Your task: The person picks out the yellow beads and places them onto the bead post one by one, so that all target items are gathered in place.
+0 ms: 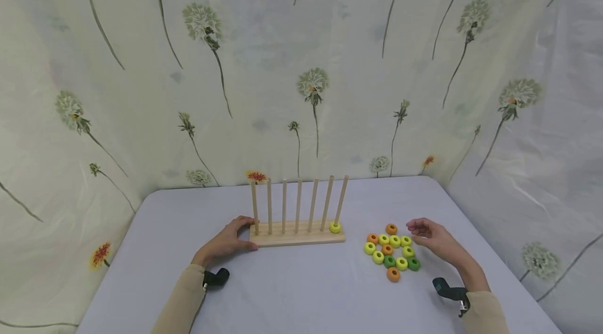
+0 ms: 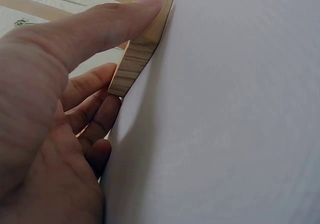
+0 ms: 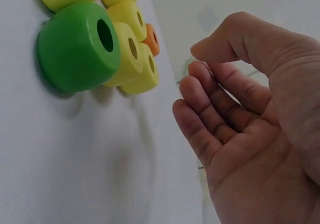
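Pale sheeting [image 1: 264, 35] printed with dandelions rises behind the table [image 1: 301, 292] and along its left and right edges. White and smooth, the table carries everything else. Beige sleeves [image 1: 181, 297] cover both forearms. Midway between the left and right edges, nearer the far edge, stands the light wooden peg rack [image 1: 301, 240], its seven pegs [image 1: 299, 203] in one row.

The left hand [image 1: 228, 240] grips the rack's left end: the thumb lies at the near side, apart from the fingers, which bend against the end and far corner, pinching the base between them. The right hand [image 1: 438, 242] hovers beside the beads, towards the table's right edge, its fingers loosely bent and close together, the thumb tip near the index fingertip; whether those two touch, I cannot tell. Black wrist devices [image 1: 216, 278] sit at both cuffs.

Between the rack and the right edge lie thirteen loose beads [image 1: 387, 250]: seven yellow, four orange, two green, many of them touching. One more yellow bead [image 1: 335, 228] sits at the foot of the rightmost peg.
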`<state>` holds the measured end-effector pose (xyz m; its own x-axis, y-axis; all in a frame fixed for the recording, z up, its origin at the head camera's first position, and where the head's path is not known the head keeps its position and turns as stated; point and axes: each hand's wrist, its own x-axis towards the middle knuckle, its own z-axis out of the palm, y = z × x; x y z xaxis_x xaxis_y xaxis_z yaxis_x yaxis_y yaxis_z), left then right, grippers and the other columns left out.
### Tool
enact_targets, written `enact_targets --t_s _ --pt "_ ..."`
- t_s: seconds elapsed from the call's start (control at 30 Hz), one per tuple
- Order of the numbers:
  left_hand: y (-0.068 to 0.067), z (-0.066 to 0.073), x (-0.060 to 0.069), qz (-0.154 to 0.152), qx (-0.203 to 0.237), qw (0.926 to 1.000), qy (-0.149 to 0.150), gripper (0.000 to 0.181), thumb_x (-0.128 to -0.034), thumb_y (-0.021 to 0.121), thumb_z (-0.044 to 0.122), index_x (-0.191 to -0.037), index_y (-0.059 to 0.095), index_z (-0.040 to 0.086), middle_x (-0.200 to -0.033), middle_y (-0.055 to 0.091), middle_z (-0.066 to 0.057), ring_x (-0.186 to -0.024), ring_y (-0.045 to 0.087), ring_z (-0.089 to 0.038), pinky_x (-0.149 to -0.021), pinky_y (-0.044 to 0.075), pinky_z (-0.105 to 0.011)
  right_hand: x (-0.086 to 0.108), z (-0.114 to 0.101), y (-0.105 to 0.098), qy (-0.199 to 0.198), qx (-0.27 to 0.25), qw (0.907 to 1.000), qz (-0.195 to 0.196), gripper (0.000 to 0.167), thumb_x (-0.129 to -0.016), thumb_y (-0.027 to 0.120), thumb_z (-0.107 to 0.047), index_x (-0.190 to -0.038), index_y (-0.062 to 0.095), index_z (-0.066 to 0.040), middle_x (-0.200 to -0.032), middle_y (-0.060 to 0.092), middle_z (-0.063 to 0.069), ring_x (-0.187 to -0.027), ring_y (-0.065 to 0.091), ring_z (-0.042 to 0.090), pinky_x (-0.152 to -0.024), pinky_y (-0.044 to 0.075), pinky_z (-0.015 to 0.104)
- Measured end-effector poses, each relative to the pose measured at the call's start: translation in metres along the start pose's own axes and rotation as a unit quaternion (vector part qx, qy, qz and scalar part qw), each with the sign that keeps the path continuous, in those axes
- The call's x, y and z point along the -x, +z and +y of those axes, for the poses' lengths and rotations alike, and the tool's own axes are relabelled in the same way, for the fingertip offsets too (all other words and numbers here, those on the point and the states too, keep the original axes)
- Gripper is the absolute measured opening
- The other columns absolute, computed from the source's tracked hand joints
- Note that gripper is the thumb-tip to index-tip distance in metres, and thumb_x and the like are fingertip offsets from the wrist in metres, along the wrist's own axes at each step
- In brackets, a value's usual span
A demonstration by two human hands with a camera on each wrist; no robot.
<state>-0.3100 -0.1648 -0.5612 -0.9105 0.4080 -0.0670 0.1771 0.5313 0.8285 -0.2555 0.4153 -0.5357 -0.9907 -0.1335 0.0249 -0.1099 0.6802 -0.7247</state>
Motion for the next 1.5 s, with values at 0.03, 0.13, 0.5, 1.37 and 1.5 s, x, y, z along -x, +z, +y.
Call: enact_targets --t_s 0.03,0.13,0.5,1.37,1.5 --pt "0.0 0.0 0.0 -0.001 0.0 1.0 -0.002 0.072 -0.0715 0.084 0.04 -0.134 0.052 0.022 -0.146 0.043 -0.003 -0.143 0.028 -0.03 -0.117 0.021 -0.056 0.001 -0.002 0.0 0.004 -0.003 1.0 -0.003 0.04 -0.092 0.063 -0.019 -0.124 0.05 0.002 -0.117 0.058 0.019 -0.096 0.057 0.011 -0.077 0.052 0.02" --pt "0.0 0.0 0.0 -0.003 0.001 1.0 -0.004 0.072 -0.0714 0.084 0.041 -0.133 0.052 0.023 -0.146 0.042 -0.002 -0.144 0.028 -0.03 -0.117 0.02 -0.056 0.003 -0.006 0.0 0.018 -0.009 0.9997 -0.014 0.041 -0.091 0.063 -0.016 -0.125 0.05 0.004 -0.117 0.058 0.021 -0.096 0.057 0.014 -0.078 0.052 0.023" --pt "0.0 0.001 0.001 -0.003 0.012 0.9999 -0.004 0.073 -0.0711 0.084 0.04 -0.134 0.052 0.02 -0.145 0.043 -0.003 -0.143 0.028 -0.031 -0.117 0.02 -0.057 -0.001 0.003 0.006 0.067 -0.028 0.9964 -0.044 0.043 -0.088 0.066 -0.01 -0.126 0.051 0.002 -0.117 0.059 0.014 -0.1 0.056 0.02 -0.079 0.053 0.026" --pt "0.0 0.001 0.002 -0.002 0.003 1.0 0.007 0.074 -0.0717 0.084 0.039 -0.134 0.052 0.017 -0.146 0.042 -0.005 -0.142 0.029 -0.031 -0.117 0.021 -0.055 -0.005 0.009 0.017 0.072 0.0 0.9973 -0.013 0.046 -0.084 0.074 -0.027 -0.119 0.058 -0.002 -0.107 0.062 0.009 -0.092 0.056 0.018 -0.074 0.051 0.024" --pt "0.001 -0.001 0.0 -0.002 0.004 1.0 0.009 0.073 -0.0715 0.084 0.039 -0.134 0.052 0.018 -0.145 0.043 -0.004 -0.142 0.03 -0.031 -0.117 0.021 -0.056 -0.005 0.01 0.017 0.069 0.004 0.9976 -0.01 0.048 -0.084 0.075 -0.03 -0.118 0.058 -0.001 -0.105 0.062 0.008 -0.092 0.056 0.018 -0.072 0.051 0.024"
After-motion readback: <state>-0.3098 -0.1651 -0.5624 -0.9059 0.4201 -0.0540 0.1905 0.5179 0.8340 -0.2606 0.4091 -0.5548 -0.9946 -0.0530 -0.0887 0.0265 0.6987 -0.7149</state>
